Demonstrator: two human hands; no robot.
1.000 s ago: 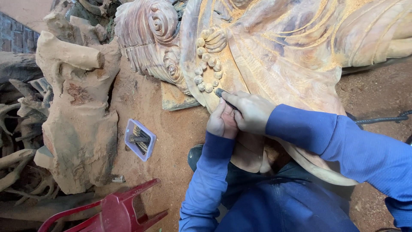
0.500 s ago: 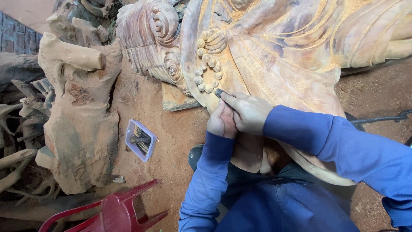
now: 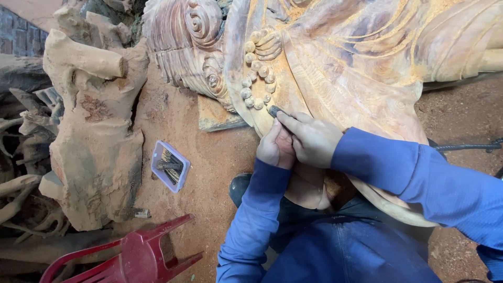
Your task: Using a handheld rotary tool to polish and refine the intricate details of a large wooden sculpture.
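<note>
Both hands press a small dark tool to a carved wooden statue.
Right hand (image 3: 314,140) pinches the tool (image 3: 274,110); left hand (image 3: 275,148) curled beneath, grip unclear. Lavender tray (image 3: 170,166) at nine o'clock of the statue (image 3: 356,68).

The big carved statue (image 3: 335,68) was bare wood, matt and unvarnished, orange-brown with purplish streaks, its folds cut smooth but powdered with fine sawdust; the carved beads (image 3: 257,78) looked rounded and dull. The small tool (image 3: 274,110) pinched in the right hand (image 3: 313,140) was dark and matt, its material unclear; the left hand (image 3: 275,148) lay bare against it. Both sleeves (image 3: 414,173) were soft blue cloth, matt, slightly creased. The floor (image 3: 209,157) was rough, dusty red earth or sawdust; the gnarled stump (image 3: 94,136) was raw, coarse wood; the chair (image 3: 131,257) was glossy red plastic; the little tray (image 3: 170,166) looked like pale smooth plastic.
</note>
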